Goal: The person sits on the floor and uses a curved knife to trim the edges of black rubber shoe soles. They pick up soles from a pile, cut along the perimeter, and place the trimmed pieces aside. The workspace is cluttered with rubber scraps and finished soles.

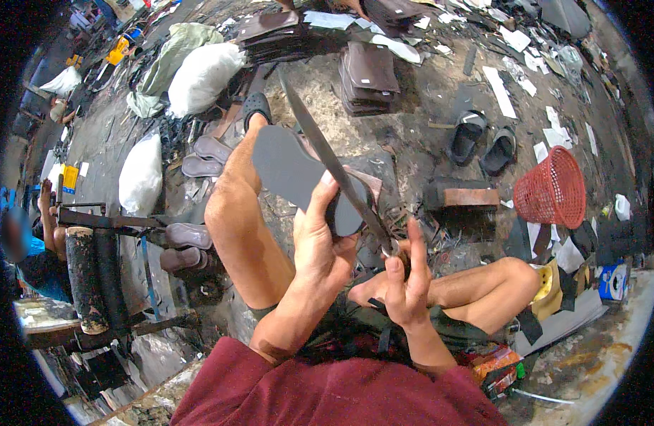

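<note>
My left hand is closed around a grey shoe sole, its thumb lying along the near part of the sole. Slanting across the sole is a long dark knife blade, its tip pointing away from me to the upper left. At the near end of that knife is my right hand, with thumb and forefinger raised beside it; the handle is mostly hidden by the fingers. A pinkish-brown piece shows behind the blade. Whether the edge touches the sole, I cannot tell.
Left of my knee lie grey-brown soles and white sacks. Stacked brown sheets stand ahead. To the right are black sandals, a brick and a red basket. Another person sits far left.
</note>
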`<state>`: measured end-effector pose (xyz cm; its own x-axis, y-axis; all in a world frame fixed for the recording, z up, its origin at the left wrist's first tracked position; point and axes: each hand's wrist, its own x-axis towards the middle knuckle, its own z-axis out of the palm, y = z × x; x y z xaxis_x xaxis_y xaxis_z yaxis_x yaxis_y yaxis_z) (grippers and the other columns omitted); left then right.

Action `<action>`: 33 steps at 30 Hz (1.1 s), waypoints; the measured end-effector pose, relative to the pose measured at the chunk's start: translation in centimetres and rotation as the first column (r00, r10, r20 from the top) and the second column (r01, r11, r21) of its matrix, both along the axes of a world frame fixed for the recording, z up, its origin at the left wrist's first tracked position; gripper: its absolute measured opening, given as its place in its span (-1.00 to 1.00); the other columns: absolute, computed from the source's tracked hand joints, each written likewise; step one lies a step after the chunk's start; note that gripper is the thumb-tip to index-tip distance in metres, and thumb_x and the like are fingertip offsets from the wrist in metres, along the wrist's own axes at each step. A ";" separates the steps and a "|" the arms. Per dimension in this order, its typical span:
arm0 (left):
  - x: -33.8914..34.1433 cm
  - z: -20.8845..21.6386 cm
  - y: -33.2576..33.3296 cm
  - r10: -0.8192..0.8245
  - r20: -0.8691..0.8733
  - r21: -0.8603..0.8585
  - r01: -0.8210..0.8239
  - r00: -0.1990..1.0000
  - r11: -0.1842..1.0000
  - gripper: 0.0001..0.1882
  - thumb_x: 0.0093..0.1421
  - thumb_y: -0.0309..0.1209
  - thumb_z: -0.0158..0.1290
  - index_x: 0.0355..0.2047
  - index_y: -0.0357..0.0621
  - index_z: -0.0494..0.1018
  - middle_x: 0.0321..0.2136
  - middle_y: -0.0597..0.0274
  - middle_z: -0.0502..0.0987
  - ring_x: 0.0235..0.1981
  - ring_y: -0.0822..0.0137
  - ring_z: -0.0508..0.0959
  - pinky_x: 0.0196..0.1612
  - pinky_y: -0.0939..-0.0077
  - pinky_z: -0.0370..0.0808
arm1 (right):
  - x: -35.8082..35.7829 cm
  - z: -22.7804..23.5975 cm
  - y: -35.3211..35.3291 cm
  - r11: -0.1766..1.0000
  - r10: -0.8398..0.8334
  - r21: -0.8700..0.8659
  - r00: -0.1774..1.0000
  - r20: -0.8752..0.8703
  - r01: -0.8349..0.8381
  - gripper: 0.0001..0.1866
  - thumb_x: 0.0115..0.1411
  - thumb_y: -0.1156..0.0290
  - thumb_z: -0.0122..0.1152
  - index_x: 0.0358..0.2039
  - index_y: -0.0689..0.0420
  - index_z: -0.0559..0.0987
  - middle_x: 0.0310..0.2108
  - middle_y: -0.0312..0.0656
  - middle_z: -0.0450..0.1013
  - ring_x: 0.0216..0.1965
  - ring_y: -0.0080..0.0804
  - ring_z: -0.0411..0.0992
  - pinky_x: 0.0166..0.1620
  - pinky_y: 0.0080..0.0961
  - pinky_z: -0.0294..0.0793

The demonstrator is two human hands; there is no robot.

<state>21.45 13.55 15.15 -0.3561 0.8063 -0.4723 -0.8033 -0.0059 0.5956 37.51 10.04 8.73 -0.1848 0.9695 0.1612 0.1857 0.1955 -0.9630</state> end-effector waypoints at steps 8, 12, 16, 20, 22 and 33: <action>-1.5 0.1 -1.8 0.107 -0.064 -0.098 -0.113 0.992 0.989 -0.71 0.24 -0.14 0.16 -0.14 0.02 0.49 -0.31 0.39 0.60 -0.40 0.48 0.58 -0.52 0.65 0.41 | 4.3 -2.4 -2.5 0.961 0.077 0.237 0.961 0.267 -0.143 -0.60 0.32 0.47 0.05 0.16 0.15 0.51 -0.36 -0.03 0.45 -0.41 -0.17 0.43 -0.34 -0.29 0.44; -1.1 -1.6 -3.9 0.052 -0.185 -0.199 -0.089 0.981 0.976 -0.62 0.16 -0.13 0.13 -0.11 -0.06 0.45 -0.30 0.33 0.57 -0.39 0.36 0.58 -0.48 0.53 0.46 | 5.8 0.8 -1.0 0.954 0.242 0.069 0.887 0.393 -0.291 -0.61 0.28 0.47 0.08 0.12 0.15 0.54 -0.38 -0.02 0.48 -0.42 -0.07 0.44 -0.36 -0.24 0.43; -1.7 -2.7 -6.2 0.027 -0.223 -0.145 -0.061 0.974 0.988 -0.58 0.11 -0.41 0.22 -0.04 -0.24 0.39 -0.24 0.21 0.56 -0.28 0.36 0.58 -0.23 0.43 0.58 | 4.4 3.3 1.1 0.911 0.389 -0.056 0.803 0.451 -0.409 -0.56 0.23 0.48 0.12 0.14 -0.03 0.54 -0.46 -0.11 0.43 -0.47 -0.06 0.47 -0.39 -0.18 0.48; -2.2 -3.3 -7.1 -0.049 -0.292 -0.111 0.017 0.955 0.994 -0.60 0.08 -0.51 0.23 -0.07 -0.28 0.40 -0.26 0.19 0.57 -0.29 0.35 0.59 -0.17 0.42 0.58 | -0.2 2.1 2.4 0.916 0.367 0.023 0.860 0.354 -0.400 -0.49 0.20 0.50 0.13 0.18 -0.12 0.51 -0.45 -0.12 0.43 -0.46 -0.06 0.49 -0.39 -0.18 0.52; -2.5 -3.3 -7.4 -0.037 -0.299 -0.124 0.000 0.954 0.992 -0.61 0.08 -0.50 0.24 -0.08 -0.29 0.41 -0.27 0.20 0.57 -0.31 0.35 0.59 -0.16 0.42 0.58 | -1.5 1.1 2.4 0.914 0.376 0.053 0.888 0.266 -0.403 -0.52 0.22 0.51 0.14 0.17 -0.07 0.52 -0.43 -0.11 0.45 -0.46 -0.07 0.49 -0.40 -0.23 0.51; -4.7 -2.5 -8.3 -0.001 -0.230 -0.090 -0.020 0.973 0.996 -0.56 0.05 -0.45 0.28 -0.08 -0.32 0.42 -0.26 0.16 0.59 -0.33 0.35 0.60 -0.20 0.46 0.58 | 4.5 -1.8 -1.1 0.897 0.438 -0.198 0.852 0.287 -0.395 -0.62 0.27 0.50 0.13 0.11 0.07 0.56 -0.18 0.04 0.55 -0.19 -0.01 0.55 -0.08 -0.27 0.52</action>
